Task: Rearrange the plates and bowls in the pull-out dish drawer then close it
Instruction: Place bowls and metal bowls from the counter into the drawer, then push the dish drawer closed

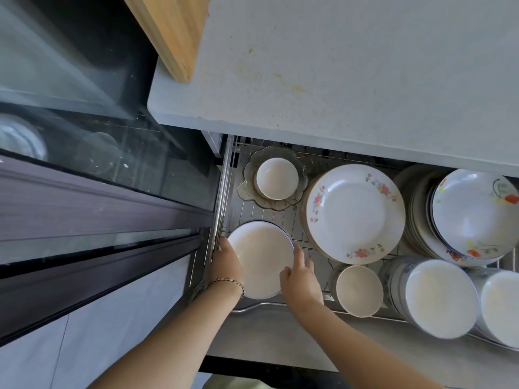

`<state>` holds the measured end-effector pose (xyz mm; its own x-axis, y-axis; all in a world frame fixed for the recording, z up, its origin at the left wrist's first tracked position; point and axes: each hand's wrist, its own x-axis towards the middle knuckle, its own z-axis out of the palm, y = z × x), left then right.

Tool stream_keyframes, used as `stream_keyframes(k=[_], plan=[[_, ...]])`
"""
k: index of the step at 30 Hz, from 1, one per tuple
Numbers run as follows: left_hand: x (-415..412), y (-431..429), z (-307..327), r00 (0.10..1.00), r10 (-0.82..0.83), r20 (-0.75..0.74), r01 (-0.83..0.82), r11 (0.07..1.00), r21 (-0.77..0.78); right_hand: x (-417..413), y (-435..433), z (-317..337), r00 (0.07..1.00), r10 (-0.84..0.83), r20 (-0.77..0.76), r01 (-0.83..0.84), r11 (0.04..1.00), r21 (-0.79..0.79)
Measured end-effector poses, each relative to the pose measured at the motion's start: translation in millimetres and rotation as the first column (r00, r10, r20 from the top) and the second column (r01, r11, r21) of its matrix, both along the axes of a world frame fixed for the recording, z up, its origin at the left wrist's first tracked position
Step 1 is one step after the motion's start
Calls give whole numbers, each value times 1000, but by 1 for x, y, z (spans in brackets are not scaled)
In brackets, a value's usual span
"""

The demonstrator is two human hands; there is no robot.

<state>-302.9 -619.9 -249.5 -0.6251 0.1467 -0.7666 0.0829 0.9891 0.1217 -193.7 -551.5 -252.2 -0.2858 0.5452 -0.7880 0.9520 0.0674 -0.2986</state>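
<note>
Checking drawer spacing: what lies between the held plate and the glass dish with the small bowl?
Only bare wire rack separates the plate from the glass dish, in the head view.

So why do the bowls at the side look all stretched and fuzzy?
In the head view, the wide-angle lens bends the edges, so the stacked bowls at the right look stretched; daylight washes out their insides; the plate between the left hand and right hand is slightly soft.
</note>
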Motion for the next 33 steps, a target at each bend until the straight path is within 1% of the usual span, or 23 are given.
stream_keyframes(k=[2,4,7,9,11,13,15,17,19,21,22,24,26,28,31,33], plan=[[-1,1,0,993,109,43,-111,993,38,3,3,-3,1000,-24,-12,24,999,-27],[-1,1,1,993,104,64,-107,993,47,4,7,-6,995,-89,-47,84,990,-110],[-3,-1,3,991,80,105,-85,996,42,6,13,-7,990,-131,-47,119,973,-197],[-3,-1,7,996,23,87,-24,1000,7,8,19,-2,987,-159,-29,148,960,-236],[-2,-2,18,994,-103,47,106,993,-54,13,25,4,986,-167,-17,157,952,-264],[-1,-5,32,969,-249,5,248,964,-93,21,33,14,991,-137,-13,128,955,-266],[-1,-8,49,944,-327,-49,323,944,-64,34,41,24,992,-124,2,120,955,-270],[2,-7,67,949,-311,-58,313,949,32,52,50,37,993,-119,23,121,949,-290],[11,-3,80,970,-243,17,240,964,118,72,59,51,990,-137,21,136,940,-314],[26,2,90,986,-149,74,132,973,191,97,69,65,972,-234,12,223,912,-344],[37,4,97,991,-89,101,64,971,231,111,73,75,972,-233,-2,220,920,-323],[65,11,112,977,47,206,-114,940,322,139,82,93,987,-159,-39,145,961,-237],[100,16,124,930,163,329,-282,891,356,171,89,112,986,-134,-94,115,975,-189],[138,19,134,883,223,412,-378,859,345,208,95,127,974,-192,-120,165,965,-206],[195,20,141,774,348,529,-541,797,267,264,102,135,955,-294,-43,273,925,-263],[226,18,141,668,470,577,-658,736,162,301,103,136,895,-445,36,432,843,-321]])
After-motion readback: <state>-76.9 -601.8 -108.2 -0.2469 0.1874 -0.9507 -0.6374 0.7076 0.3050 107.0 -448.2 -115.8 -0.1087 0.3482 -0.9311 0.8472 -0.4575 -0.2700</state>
